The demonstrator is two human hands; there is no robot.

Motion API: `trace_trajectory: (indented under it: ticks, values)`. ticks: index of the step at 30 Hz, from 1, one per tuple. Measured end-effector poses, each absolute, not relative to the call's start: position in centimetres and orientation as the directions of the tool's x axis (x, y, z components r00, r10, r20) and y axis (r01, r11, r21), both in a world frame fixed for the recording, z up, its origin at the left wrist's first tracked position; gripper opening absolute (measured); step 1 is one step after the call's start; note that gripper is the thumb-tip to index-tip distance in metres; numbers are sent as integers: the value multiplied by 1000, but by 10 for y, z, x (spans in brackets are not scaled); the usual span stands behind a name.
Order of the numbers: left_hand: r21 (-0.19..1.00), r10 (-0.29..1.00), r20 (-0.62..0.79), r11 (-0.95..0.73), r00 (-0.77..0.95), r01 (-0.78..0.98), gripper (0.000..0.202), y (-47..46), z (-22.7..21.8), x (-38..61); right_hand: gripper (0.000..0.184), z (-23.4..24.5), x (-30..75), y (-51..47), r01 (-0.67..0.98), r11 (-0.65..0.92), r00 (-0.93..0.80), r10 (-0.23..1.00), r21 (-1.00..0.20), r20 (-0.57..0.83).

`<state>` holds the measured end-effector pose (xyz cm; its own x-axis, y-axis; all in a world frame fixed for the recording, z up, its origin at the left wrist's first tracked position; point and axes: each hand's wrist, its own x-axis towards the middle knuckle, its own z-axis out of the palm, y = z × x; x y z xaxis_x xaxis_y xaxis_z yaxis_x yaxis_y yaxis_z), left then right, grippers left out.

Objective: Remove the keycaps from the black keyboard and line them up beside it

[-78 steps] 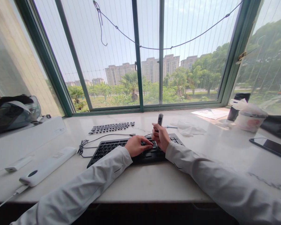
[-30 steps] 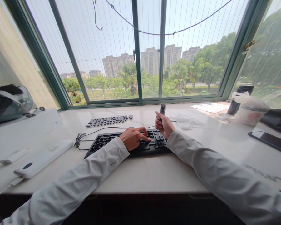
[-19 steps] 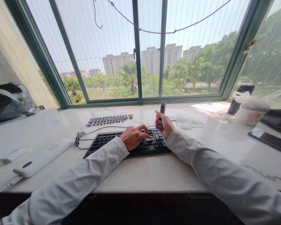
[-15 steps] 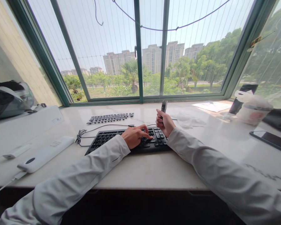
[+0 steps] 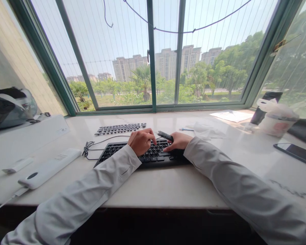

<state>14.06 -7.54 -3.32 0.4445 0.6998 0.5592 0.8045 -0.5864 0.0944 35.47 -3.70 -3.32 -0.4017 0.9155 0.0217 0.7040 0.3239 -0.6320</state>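
A black wired keyboard (image 5: pixel 132 152) lies on the pale stone sill in front of me. My left hand (image 5: pixel 140 141) hovers over its middle keys with the fingers curled down toward them. My right hand (image 5: pixel 177 141) rests on the keyboard's right part and grips a small dark tool (image 5: pixel 165 136), which now lies nearly flat and points left toward my left fingertips. Behind the keyboard, several loose black keycaps (image 5: pixel 121 128) are laid out in rows on the sill.
The keyboard's cable (image 5: pixel 89 149) is bundled at its left. A white bar-shaped device (image 5: pixel 49 167) and a white box (image 5: pixel 28 136) with a helmet lie left. A crumpled wipe (image 5: pixel 206 131), papers (image 5: pixel 231 116), a plastic-wrapped cup (image 5: pixel 276 119) and a phone (image 5: pixel 294 154) sit right.
My right hand has dropped onto the keyboard and tipped the tool from upright to nearly flat, pointing left. My left hand has lifted slightly and shifted back over the keys.
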Motion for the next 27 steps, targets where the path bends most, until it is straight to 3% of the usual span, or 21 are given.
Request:
trace_trajectory:
  ticks: [7, 14, 20, 22, 25, 27]
  values:
    - [97, 697, 551, -599, 458, 794, 38, -77, -36, 143, 55, -29, 355, -35, 711, 333, -439, 898, -619, -22]
    - [103, 693, 558, -605, 457, 790, 37, -76, -37, 144, 50, -28, 352, -41, 723, 341, -392, 918, -601, 50]
    - [116, 715, 540, -587, 445, 801, 37, -74, -38, 142, 43, -31, 348, -43, 781, 353, -416, 909, -515, -6]
    - [114, 725, 527, -577, 443, 809, 37, -74, -37, 142, 44, -29, 348, -45, 773, 390, -426, 903, -501, 45]
    - [118, 754, 483, -560, 446, 820, 36, -73, -37, 142, 51, -25, 346, -47, 578, 453, -425, 877, -679, 223]
    - [133, 774, 447, -553, 449, 822, 36, -73, -37, 142, 56, -24, 341, -48, 279, 395, -366, 886, -875, 283]
